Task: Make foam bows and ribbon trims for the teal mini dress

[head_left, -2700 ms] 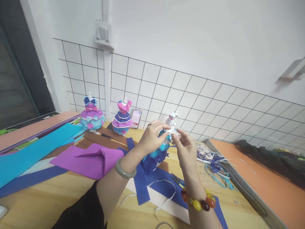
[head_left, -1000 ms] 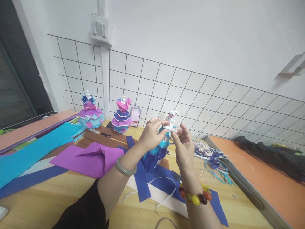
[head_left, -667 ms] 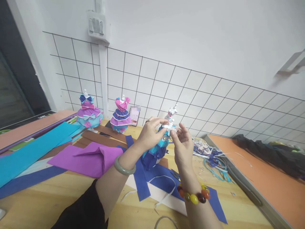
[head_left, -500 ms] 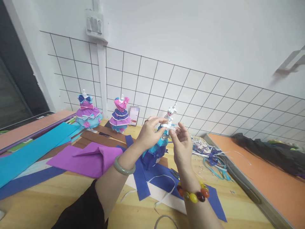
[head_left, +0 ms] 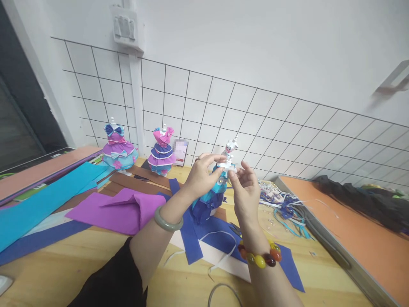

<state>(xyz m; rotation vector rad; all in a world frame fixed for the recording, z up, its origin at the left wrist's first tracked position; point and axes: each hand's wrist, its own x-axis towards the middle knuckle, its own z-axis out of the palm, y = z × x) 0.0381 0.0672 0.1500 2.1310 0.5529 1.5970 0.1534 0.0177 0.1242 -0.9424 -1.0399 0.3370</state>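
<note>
Near the middle, a small dress form in a blue dress (head_left: 207,205) stands on the table, its white top (head_left: 231,147) showing above my hands. A small white piece with an uneven edge (head_left: 227,165) is in front of it; I cannot make out whether it is attached. My left hand (head_left: 206,172) pinches that piece from the left, thumb beneath and index finger above. From the right, my right hand (head_left: 246,187) has its thumb and fingertips at the piece's other edge, with its remaining fingers curled loosely. Part of the dress is hidden behind my hands.
Two other dressed forms, one with purple and light-blue skirts (head_left: 119,151) and one with tiered ruffles (head_left: 160,155), stand left beside a phone (head_left: 180,152). A purple sheet (head_left: 118,211), blue strips (head_left: 188,238) and scissors (head_left: 235,230) lie about. Ribbon scraps (head_left: 287,209) are at right.
The camera view has shifted slightly. Both hands stay at the white piece, and the right fingers have curled in a little.
</note>
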